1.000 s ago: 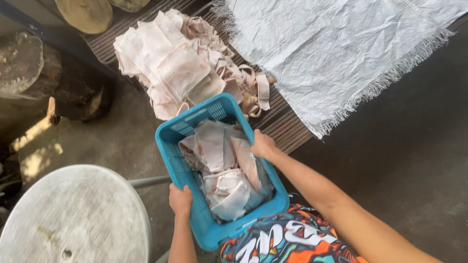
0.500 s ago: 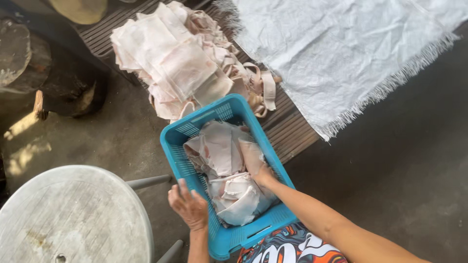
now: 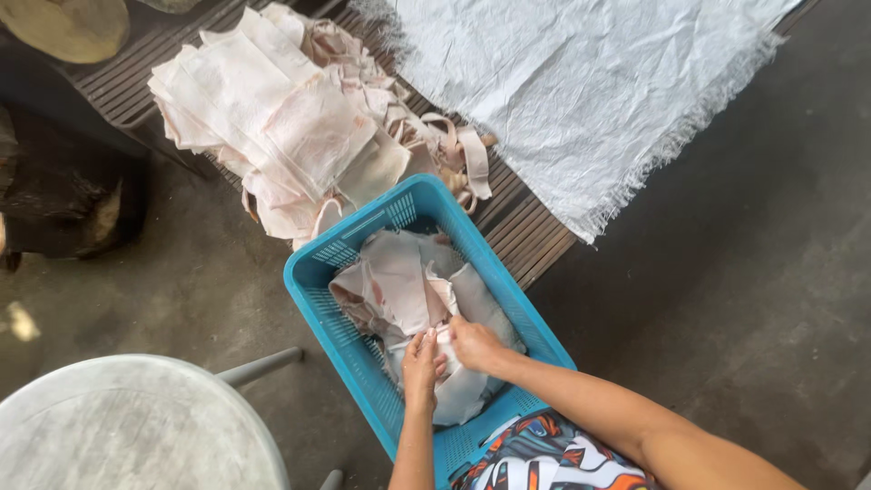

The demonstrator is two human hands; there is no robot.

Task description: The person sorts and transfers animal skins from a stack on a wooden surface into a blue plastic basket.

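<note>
- We take this for a rough outdoor or open-shed work yard, not a home interior.
- The ground is bare, stained concrete (image 3: 753, 299), across the right and lower left of the frame.
- A low slatted bench (image 3: 517, 218) runs along the top, bearing a heap of pale, pinkish sheets (image 3: 281, 127) and a frayed white woven sack (image 3: 581, 91).
- Cut log rounds (image 3: 63, 27) sit at the upper left.
- A worn round plastic table (image 3: 136, 426) fills the lower left.
</note>
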